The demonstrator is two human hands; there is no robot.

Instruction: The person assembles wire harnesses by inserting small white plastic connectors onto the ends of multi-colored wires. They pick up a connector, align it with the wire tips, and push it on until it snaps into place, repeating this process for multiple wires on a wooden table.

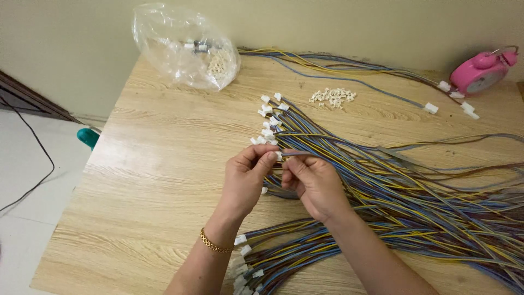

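Near the counter's (147, 180) middle, the left hand (245, 180) pinches a small white connector (278, 155) while the right hand (314, 183) grips a wire end (297, 154) at it. The step looks like seating that wire; it calls for careful alignment. A wire bundle (415, 191) spreads toward the right edge.

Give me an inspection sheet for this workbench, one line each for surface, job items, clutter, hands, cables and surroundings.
Surface: light wood-grain table.
Job's things: small white connector and thin wire end, pinched between both hands; wire harness bundle spread on the right half.
Clutter: clear plastic bag of white parts; loose pile of white connectors; pink alarm clock.
Grippers: left hand fingers on connector; right hand holding wire.
Cables: black cord on floor.
Surroundings: pale wall; teal object beside the table.
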